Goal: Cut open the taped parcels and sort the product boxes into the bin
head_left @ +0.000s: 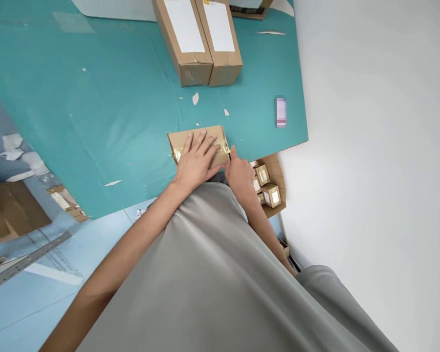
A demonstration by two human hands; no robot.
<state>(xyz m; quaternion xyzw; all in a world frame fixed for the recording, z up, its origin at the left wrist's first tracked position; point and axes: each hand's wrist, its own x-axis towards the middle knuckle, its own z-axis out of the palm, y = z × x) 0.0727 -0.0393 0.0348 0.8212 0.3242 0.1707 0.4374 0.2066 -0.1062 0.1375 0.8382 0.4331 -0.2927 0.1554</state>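
A small cardboard box [216, 131] lies at the near edge of the teal table, with shiny clear tape on its top and sides. My left hand [198, 159] rests flat across its top, fingers spread and pressing down. At the box's right end, my right hand [239, 171] is closed around a box cutter [229, 155], of which only a bit of yellow and black shows. Its index finger stretches along the cutter, whose tip meets the taped right edge. The blade itself is too small to make out.
Two long cardboard boxes [225, 73] with white labels stand side by side farther back on the teal table [113, 98]. A blurred phone-sized object [280, 112] lies near the right edge. Paper scraps are scattered about. Below right, an open carton [276, 181] holds several small boxes beside a white wall [370, 146].
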